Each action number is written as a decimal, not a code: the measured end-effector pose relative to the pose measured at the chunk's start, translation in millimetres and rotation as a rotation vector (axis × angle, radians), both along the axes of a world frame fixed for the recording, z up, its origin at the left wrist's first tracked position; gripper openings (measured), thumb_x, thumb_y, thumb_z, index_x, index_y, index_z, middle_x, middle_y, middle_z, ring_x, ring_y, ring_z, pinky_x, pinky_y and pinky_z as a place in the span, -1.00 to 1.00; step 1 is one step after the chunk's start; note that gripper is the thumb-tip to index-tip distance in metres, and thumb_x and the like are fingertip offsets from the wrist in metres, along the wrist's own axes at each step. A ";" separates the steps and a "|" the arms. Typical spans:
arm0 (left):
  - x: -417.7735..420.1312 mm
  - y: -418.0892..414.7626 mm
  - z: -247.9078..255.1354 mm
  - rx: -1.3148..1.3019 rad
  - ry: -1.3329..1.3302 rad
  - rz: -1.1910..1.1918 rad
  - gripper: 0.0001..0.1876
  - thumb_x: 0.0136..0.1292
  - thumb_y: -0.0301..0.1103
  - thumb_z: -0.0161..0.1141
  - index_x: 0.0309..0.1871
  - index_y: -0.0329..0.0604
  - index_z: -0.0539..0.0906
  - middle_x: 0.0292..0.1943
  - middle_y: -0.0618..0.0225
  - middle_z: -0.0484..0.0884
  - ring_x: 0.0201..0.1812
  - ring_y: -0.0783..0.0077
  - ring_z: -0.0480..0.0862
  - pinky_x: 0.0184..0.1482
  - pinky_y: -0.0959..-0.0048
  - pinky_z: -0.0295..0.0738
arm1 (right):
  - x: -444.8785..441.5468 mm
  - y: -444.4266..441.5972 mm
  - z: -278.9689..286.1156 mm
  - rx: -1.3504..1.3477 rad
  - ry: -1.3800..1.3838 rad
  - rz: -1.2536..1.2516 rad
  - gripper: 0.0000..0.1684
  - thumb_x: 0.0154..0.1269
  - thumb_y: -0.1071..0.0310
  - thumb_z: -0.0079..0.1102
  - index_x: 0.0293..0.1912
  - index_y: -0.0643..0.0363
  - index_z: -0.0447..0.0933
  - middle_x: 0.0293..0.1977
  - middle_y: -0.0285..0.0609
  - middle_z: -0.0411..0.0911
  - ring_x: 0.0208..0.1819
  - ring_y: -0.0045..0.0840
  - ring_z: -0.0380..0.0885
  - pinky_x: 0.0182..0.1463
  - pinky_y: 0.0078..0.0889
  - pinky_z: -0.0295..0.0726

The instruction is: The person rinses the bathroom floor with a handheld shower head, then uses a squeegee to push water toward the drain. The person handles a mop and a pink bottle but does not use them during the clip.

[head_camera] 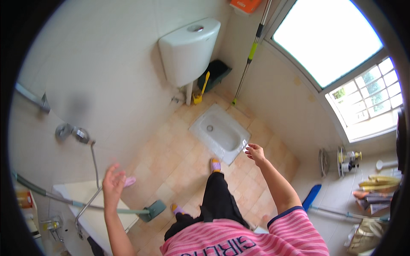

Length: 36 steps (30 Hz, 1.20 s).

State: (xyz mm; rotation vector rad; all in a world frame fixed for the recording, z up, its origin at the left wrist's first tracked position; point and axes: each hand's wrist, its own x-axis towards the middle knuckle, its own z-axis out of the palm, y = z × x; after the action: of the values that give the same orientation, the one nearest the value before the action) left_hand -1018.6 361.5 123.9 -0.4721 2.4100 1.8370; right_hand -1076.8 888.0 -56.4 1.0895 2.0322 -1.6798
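My left hand (114, 180) is raised at the lower left, fingers apart and slightly blurred, over the edge of a white bathtub or basin (86, 188). Nothing shows in it. My right hand (255, 153) hangs with loosely bent, parted fingers beside the lower right corner of a white squat toilet (221, 132) set in the tiled floor. It holds nothing either. Beyond the toilet, a white cistern (189, 48) is mounted on the wall. A yellow brush (205, 84) in its holder and a dark green dustpan (215, 74) are by its pipe.
A telescopic pole (246, 70) leans in the corner near a frosted window (330, 35). At left are a shower hose (95, 163) and a long-handled green tool (153, 211). A blue-headed tool (311, 197), hanging cloths (379, 184) and wall racks are at right.
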 end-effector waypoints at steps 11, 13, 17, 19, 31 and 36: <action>-131.6 200.9 -74.3 -0.047 -0.246 0.057 -0.84 0.09 -0.43 0.13 -0.29 -0.34 0.52 -0.43 0.31 0.59 -0.36 0.59 0.54 -0.25 0.62 0.40 | -411.9 163.5 8.0 0.731 0.541 0.182 -0.62 -0.07 0.27 0.16 -0.21 0.26 0.49 -0.47 -0.14 0.56 -0.45 -0.40 0.55 -0.29 -0.41 0.51; -148.6 230.5 -62.4 -0.122 -0.086 0.082 -0.84 0.04 -0.57 0.10 -0.26 -0.31 0.50 -0.29 0.28 0.55 -0.29 0.55 0.54 -0.23 0.61 0.43 | -475.0 154.5 35.1 0.628 0.564 0.096 -0.42 -0.12 0.27 0.18 -0.03 0.25 0.36 -0.22 -0.03 0.50 -0.21 -0.30 0.50 -0.11 -0.38 0.44; -174.5 245.0 -73.5 0.041 -0.130 0.111 -0.61 -0.03 -0.69 0.07 -0.05 -0.27 0.42 -0.03 0.24 0.41 -0.08 0.47 0.47 -0.18 0.59 0.43 | -581.6 172.7 82.2 0.718 0.777 0.017 -0.19 -0.14 0.23 0.20 0.13 0.26 0.13 0.04 0.06 0.28 0.06 -0.24 0.30 0.09 -0.34 0.29; -173.8 230.4 -86.0 0.058 -0.223 0.052 -0.51 -0.04 -0.67 0.07 0.05 -0.25 0.33 0.01 0.25 0.37 -0.01 0.44 0.42 -0.14 0.56 0.41 | -613.8 166.9 99.2 0.665 0.821 -0.015 -0.19 -0.13 0.19 0.21 0.13 0.25 0.13 0.02 0.06 0.30 0.05 -0.22 0.31 0.08 -0.31 0.30; -261.4 257.8 -81.7 0.032 -0.107 -0.142 -0.69 0.11 -0.54 0.10 -0.04 -0.30 0.43 -0.25 0.34 0.53 -0.21 0.55 0.52 -0.12 0.63 0.40 | -550.4 156.1 88.3 0.315 1.162 0.067 -0.79 0.05 0.30 0.10 -0.37 0.17 0.31 -0.55 -0.22 0.34 -0.50 -0.54 0.29 -0.42 -0.44 0.35; -327.0 324.0 -52.1 0.120 0.209 -0.397 -0.49 0.04 -0.53 0.11 0.12 -0.18 0.28 -0.07 0.33 0.43 -0.03 0.48 0.41 -0.03 0.54 0.33 | -486.8 121.1 88.7 0.170 1.103 0.091 -0.84 -0.03 0.37 0.17 -0.45 0.12 0.36 -0.58 -0.37 0.31 -0.49 -0.67 0.26 -0.42 -0.53 0.34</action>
State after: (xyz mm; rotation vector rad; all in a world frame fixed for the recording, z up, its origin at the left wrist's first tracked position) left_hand -1345.6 685.5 71.8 0.2060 2.2789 1.9055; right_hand -1563.6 1009.1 32.3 -0.0128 2.7767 -2.3719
